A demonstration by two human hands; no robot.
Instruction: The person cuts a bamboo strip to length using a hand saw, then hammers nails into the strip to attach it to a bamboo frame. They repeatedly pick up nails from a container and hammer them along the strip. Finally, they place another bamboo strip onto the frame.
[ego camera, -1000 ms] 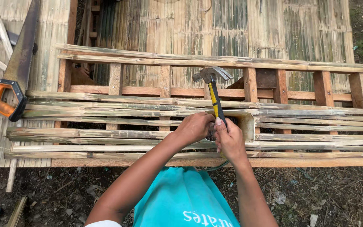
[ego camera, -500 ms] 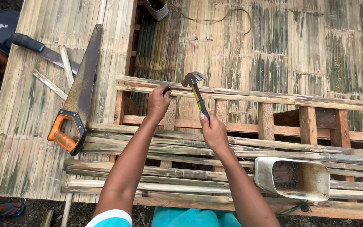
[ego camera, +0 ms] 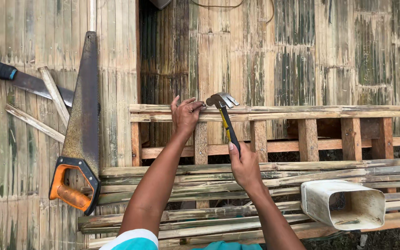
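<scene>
Split-bamboo floor [ego camera: 302,55] in daylight, perhaps bare earth [ego camera: 385,240] beyond its edge

R hand [ego camera: 244,162] grips hammer [ego camera: 224,115]; L hand [ego camera: 185,113] pinches at bamboo rail [ego camera: 302,112]. Saw [ego camera: 82,134] lies near frame's left edge.

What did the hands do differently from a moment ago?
Both hands moved from the near bamboo slats to the far rail. The left hand now pinches at the bamboo rail; the right hand brought the hammer there, keeping its grip. The handsaw stayed put.
</scene>
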